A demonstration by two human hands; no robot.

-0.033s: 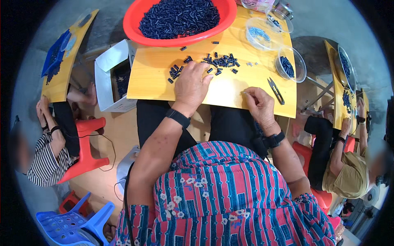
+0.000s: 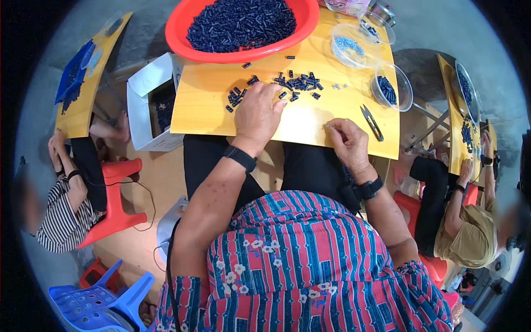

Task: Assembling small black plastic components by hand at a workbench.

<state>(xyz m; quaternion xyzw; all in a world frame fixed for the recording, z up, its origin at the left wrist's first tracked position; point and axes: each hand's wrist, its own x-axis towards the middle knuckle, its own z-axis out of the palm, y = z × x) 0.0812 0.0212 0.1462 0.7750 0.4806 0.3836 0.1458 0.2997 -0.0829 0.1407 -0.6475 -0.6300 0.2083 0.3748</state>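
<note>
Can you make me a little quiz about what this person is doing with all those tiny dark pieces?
1. True or false: the left hand rests on the loose dark pieces on the wooden board.
2. What colour is the big basin full of pieces? A red, B green, C white.
3. Which tool lies just right of the right hand?

Key: 1 true. 2 A. 3 the small snips.

Left hand point(image 2: 258, 112) flat — right hand point(image 2: 347, 142) curled (pinching).
</note>
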